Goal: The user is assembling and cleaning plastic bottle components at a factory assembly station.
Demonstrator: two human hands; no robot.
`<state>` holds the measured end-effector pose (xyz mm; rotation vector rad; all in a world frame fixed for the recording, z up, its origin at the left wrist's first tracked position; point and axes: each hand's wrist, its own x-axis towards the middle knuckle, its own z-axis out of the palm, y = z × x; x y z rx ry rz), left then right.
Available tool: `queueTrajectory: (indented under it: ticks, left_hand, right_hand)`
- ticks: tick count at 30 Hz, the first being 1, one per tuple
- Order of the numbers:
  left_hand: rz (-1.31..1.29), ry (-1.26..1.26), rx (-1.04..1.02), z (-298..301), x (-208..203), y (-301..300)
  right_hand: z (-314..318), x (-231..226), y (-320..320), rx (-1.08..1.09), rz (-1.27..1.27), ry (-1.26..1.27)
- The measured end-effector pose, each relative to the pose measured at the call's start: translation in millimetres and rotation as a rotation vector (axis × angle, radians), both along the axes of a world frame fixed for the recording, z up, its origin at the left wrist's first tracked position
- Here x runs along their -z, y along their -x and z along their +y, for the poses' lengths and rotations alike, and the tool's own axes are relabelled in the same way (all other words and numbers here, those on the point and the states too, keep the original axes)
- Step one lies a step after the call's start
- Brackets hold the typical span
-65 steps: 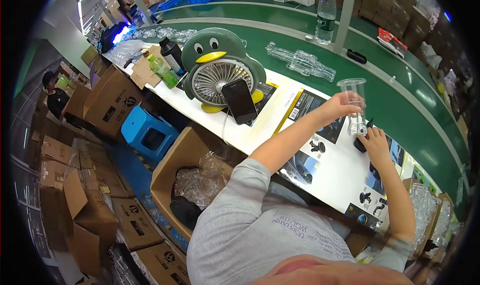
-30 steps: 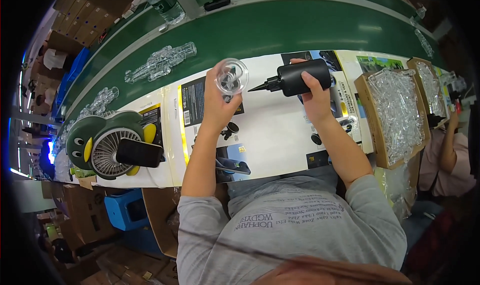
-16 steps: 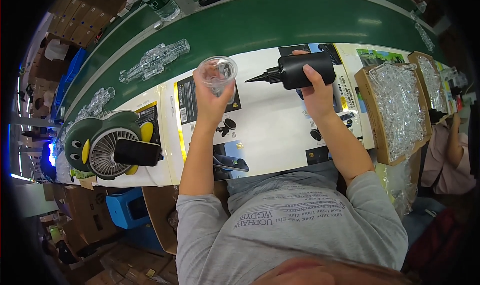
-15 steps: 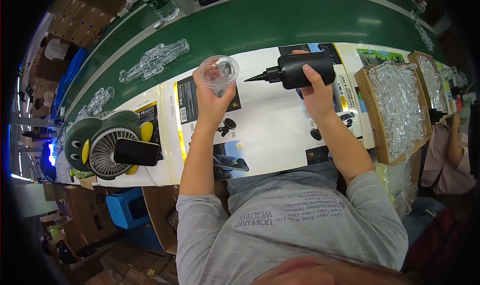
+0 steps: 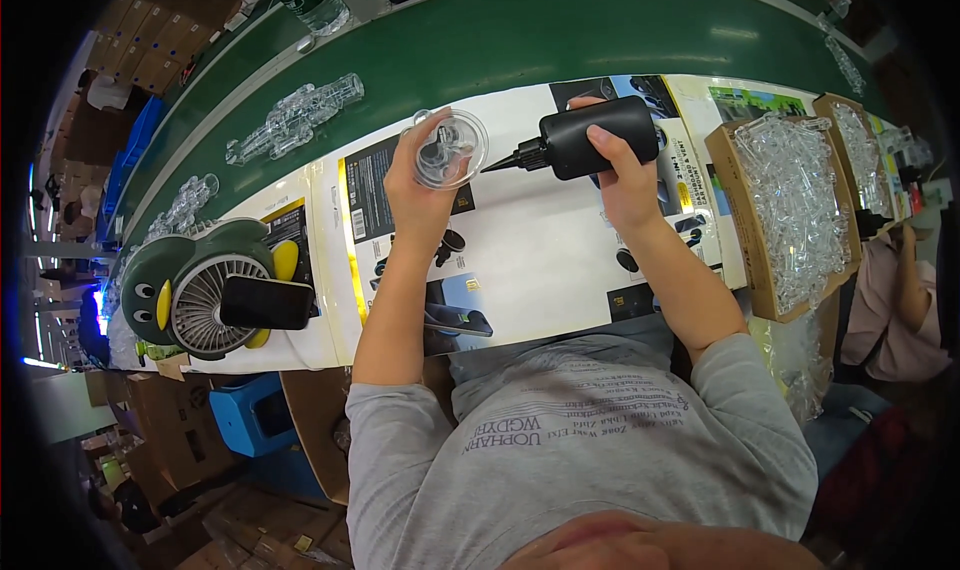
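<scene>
My left hand [image 5: 420, 195] is wrapped round a clear plastic cup-like part [image 5: 460, 150], whose round rim is tilted toward the right. In my right hand [image 5: 628, 175] lies a black squeeze bottle [image 5: 600, 138], held on its side. Its thin pointed nozzle [image 5: 505, 160] aims left, and the tip is at or very near the cup's rim; whether they touch I cannot tell. Both hands are above the printed cardboard sheet [image 5: 540, 260] on the bench.
An open carton [image 5: 742, 220] full of small clear plastic pieces stands at right, a second carton [image 5: 862, 155] behind it. To the left sit a green penguin-shaped fan [image 5: 150, 280] and a black phone [image 5: 265, 302]. Clear assembled parts [image 5: 300, 118] lie on the green surface. A person's sleeve [image 5: 880, 320] shows far right.
My left hand has turned the clear cup, so its opening now leans toward the right. The bottle has shifted slightly left, bringing its nozzle tip to the rim.
</scene>
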<state>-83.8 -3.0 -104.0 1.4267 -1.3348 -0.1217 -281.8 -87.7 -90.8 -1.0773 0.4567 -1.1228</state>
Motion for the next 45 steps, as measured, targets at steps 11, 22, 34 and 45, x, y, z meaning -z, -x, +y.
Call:
queueTrajectory:
  ticks: [11,22,34,45]
  left_hand:
    - [-0.05,0.078,-0.024,-1.8,0.6,0.8]
    - [-0.061,0.09,-0.023,-1.2,0.6,0.3]
    - [-0.128,0.072,-0.082,-0.4,0.1,-0.8]
    - [-0.25,0.05,-0.103,2.0,-9.1,-2.1]
  right_hand:
    - [-0.2,-1.5,-2.4,0.001,0.004,-0.026]
    - [-1.7,-1.0,-1.2,0.02,-0.001,-0.014]
    - [-2.8,-0.4,1.1,0.054,0.03,0.04]
    - [-6.7,4.2,4.4,0.093,0.115,0.071]
